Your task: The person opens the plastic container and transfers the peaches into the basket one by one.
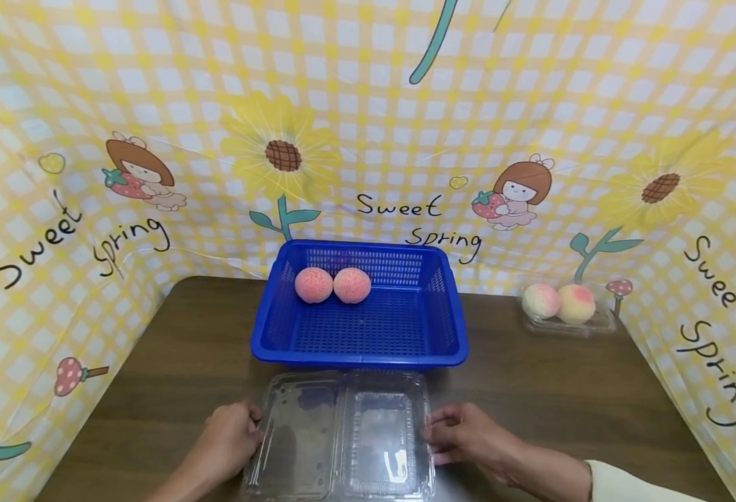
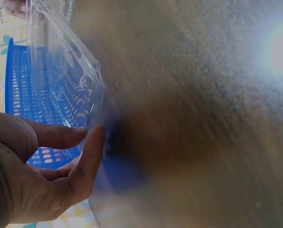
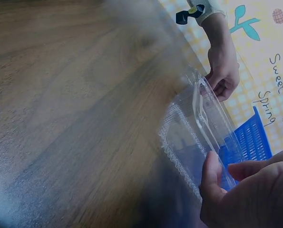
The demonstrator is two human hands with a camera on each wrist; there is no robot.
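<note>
A clear plastic clamshell box (image 1: 374, 439) lies opened out in front of the blue basket, its two halves side by side. At its left edge, my left hand (image 1: 233, 436) pinches the rim between thumb and fingers, as the left wrist view shows at close range. My right hand (image 1: 468, 436) holds the opposite edge, with thumb and fingertips on the rim (image 3: 210, 128) in the right wrist view. Nothing lies inside the box. Two pink peaches (image 1: 313, 285) sit together in the back left of the blue basket (image 1: 362, 359).
At the back right of the dark wooden table (image 1: 562, 390) stands another clear box (image 1: 600, 324) holding two pale peaches (image 1: 576, 304). A yellow checked cloth (image 1: 368, 139) hangs behind the table and along both sides.
</note>
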